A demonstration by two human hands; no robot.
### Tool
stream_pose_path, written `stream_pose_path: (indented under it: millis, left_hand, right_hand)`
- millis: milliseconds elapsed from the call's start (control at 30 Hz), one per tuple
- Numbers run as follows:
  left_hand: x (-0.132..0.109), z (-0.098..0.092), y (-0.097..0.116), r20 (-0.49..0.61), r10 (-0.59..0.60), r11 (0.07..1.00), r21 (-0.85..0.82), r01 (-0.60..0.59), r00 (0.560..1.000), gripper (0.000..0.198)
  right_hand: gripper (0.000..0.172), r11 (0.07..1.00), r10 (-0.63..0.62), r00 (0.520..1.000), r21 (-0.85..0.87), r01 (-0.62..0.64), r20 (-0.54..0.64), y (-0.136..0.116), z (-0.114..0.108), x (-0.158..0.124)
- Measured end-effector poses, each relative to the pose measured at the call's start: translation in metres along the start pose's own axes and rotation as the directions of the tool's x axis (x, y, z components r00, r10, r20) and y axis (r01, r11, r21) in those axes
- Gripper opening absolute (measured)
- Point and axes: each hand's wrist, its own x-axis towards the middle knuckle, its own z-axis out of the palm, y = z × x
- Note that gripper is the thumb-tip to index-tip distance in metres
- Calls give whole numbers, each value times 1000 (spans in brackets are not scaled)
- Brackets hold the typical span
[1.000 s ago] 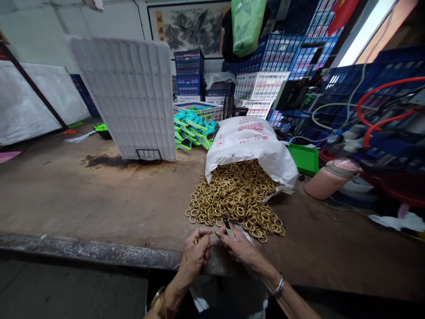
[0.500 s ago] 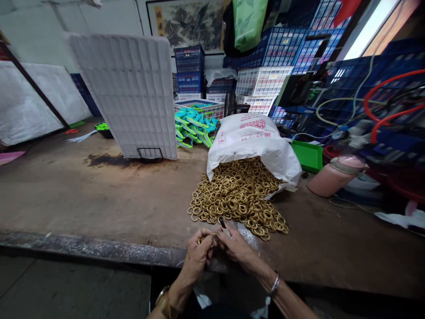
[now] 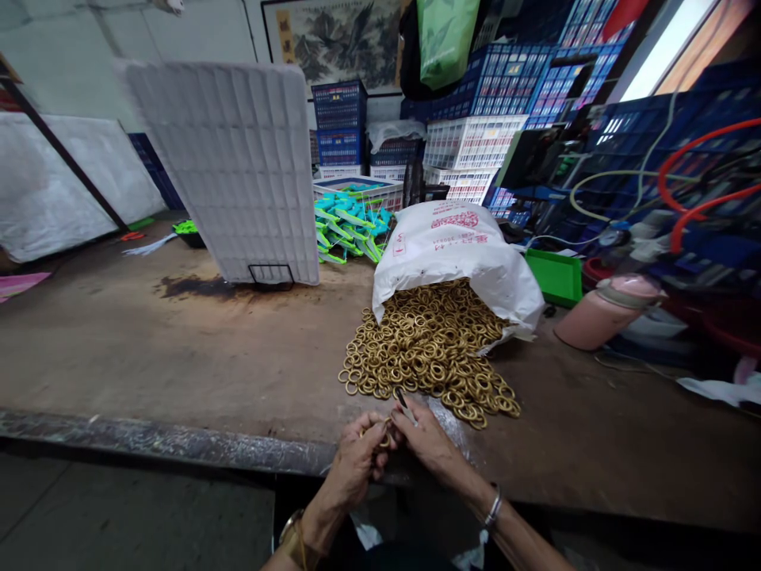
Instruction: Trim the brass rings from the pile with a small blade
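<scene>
My left hand [image 3: 352, 460] is closed at the table's front edge, pinching a gold-coloured ring [image 3: 386, 438] between thumb and fingers. Another bit of gold shows near its knuckles, partly covered. Close beside it, my right hand [image 3: 433, 446] grips a small knife-like tool [image 3: 407, 408] with a dark tip and a pale body; its fingertips meet the left hand's at the ring. Whether the tool touches the ring cannot be made out. Just beyond both hands lies a heap of gold-coloured rings [image 3: 425, 345], spilling from the mouth of a white woven sack [image 3: 449, 246] with red print.
Left on the table [image 3: 148, 349] stands a tall ribbed white panel [image 3: 238, 166]. Behind the sack are turquoise and green plastic pieces [image 3: 350, 226] and stacked crates [image 3: 476, 143]. A green tray [image 3: 556, 277] and a pink bottle [image 3: 606, 313] sit to the right.
The ring in my left hand shows more plainly between the fingers and has turned. Both hands stay nearly in place; the whole view has shifted very slightly.
</scene>
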Motion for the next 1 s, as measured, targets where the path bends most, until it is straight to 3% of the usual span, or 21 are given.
stream_pose_path:
  millis: [200, 333, 467, 567, 633, 767, 1000]
  left_hand:
    - [0, -1, -2, -8, 35, 990, 136, -33, 999, 32]
    - [-2, 1, -1, -3, 29, 995, 92, -29, 1000, 33]
    - [-4, 2, 1, -13, 19, 999, 44, -18, 1000, 31]
    - [-3, 2, 2, -43, 38, 997, 66, -35, 998, 33]
    - [-3, 2, 2, -55, 50, 995, 83, -45, 997, 33]
    - [-2, 3, 3, -48, 66, 990, 130, -60, 997, 33]
    - [-6, 4, 6, -59, 88, 982, 174, -76, 994, 35]
  right_hand:
    - [17, 1000, -16, 1000, -20, 16, 8, 3, 2, 0]
    - [17, 1000, 18, 1000, 25, -18, 10, 0, 1, 1]
    - [18, 965, -86, 991, -258, 56, -105, 1, -3, -2]
    - [14, 855, -216, 976, -486, 180, -18, 3, -4, -9]
    - [22, 781, -247, 967, -578, 236, 60, 3, -3, -13]
    - [29, 703, -252, 963, -666, 249, 95, 3, -1, -17]
    - [28, 658, -270, 960, -715, 236, 69, 1, 1, -17]
